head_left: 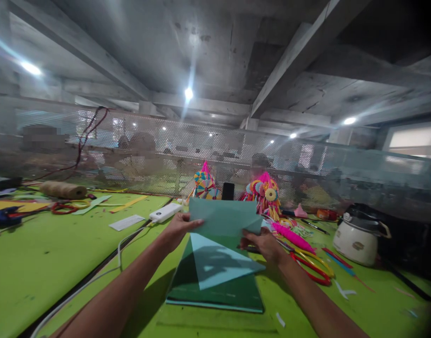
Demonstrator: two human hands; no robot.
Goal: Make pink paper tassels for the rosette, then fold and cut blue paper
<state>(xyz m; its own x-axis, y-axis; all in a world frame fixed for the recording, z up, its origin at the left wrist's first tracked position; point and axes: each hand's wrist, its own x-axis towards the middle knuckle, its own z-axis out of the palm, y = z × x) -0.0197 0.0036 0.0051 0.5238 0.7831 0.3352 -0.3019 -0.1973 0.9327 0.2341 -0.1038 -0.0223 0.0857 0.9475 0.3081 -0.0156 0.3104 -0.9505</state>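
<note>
A teal sheet of paper [224,220] is held up above the green table [53,263], folded so a lighter triangular flap [219,263] hangs down. My left hand [178,227] pinches its left edge, fingers closed on it. My right hand [263,244] grips its lower right edge. Under the sheet lies a dark green mat or pad [215,291] flat on the table.
Red-handled scissors [312,267] lie right of my right hand. Colourful paper ornaments [266,195] and a black phone [228,191] stand behind the sheet. A white power bank [165,212] with a cable, a twine roll [62,189], a white cooker pot [359,237] and a mesh fence [201,145] are around.
</note>
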